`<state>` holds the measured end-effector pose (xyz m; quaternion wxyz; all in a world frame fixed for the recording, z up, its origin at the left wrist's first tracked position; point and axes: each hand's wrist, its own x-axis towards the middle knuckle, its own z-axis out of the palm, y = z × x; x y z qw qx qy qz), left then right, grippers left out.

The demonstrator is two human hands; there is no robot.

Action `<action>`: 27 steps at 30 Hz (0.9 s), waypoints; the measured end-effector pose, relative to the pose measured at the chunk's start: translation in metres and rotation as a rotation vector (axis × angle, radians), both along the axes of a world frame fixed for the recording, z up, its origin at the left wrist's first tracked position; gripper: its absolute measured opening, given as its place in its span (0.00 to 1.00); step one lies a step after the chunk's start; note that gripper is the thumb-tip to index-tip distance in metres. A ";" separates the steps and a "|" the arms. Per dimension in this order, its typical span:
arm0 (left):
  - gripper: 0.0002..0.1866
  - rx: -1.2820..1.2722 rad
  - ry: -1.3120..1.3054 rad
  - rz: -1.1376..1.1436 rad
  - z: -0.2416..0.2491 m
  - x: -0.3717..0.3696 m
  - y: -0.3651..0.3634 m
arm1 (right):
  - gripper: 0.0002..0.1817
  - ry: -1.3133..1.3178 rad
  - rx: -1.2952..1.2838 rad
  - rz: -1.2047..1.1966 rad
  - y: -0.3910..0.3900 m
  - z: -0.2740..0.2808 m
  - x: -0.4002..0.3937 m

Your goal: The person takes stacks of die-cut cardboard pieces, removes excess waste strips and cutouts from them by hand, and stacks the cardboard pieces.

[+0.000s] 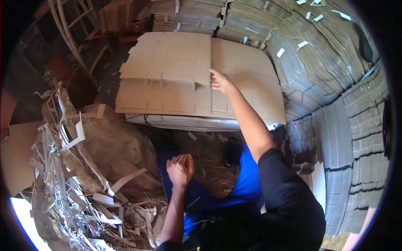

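Note:
My right hand (220,82) reaches out over the flat cardboard sheets (167,58). Its fingers are pinched on a thin strip (205,78) that sticks out to the left. Just beneath, the cardboard has slots and a small raised flap (197,85). A second cardboard sheet (247,62) lies to the right, under my forearm. My left hand (180,169) is held above my blue-trousered leg, away from the sheets. Its fingers are curled closed, and whatever they may hold is hidden.
Under the cardboard is a stack of pale sheets (188,122). Cardboard strips and scraps (79,201) pile up at the left, beside a large brown sack-like bundle (113,146). Tall bundled cardboard stacks (314,62) line the back and right. Scraps litter the floor (205,159).

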<state>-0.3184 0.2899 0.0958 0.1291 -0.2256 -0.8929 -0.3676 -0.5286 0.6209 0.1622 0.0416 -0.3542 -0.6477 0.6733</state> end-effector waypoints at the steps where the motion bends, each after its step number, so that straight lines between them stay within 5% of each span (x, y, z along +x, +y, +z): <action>1: 0.10 -0.011 0.006 0.010 0.001 -0.004 0.001 | 0.42 -0.170 0.099 0.006 -0.002 -0.003 -0.025; 7: 0.15 0.015 -0.033 0.012 -0.001 -0.007 0.005 | 0.41 -0.314 0.383 0.019 0.046 -0.109 -0.120; 10: 0.16 0.017 -0.024 0.012 -0.002 -0.011 0.007 | 0.38 -0.325 0.452 -0.032 0.036 -0.097 -0.116; 13: 0.16 0.000 -0.001 0.022 -0.004 -0.008 0.006 | 0.37 -0.289 0.144 0.091 0.003 -0.024 -0.076; 22: 0.16 -0.010 0.012 0.030 -0.005 -0.007 0.013 | 0.38 -0.194 0.038 0.282 -0.007 -0.023 -0.079; 27: 0.15 -0.041 0.004 0.027 -0.002 -0.003 0.011 | 0.37 -0.292 0.022 0.061 -0.027 -0.011 -0.073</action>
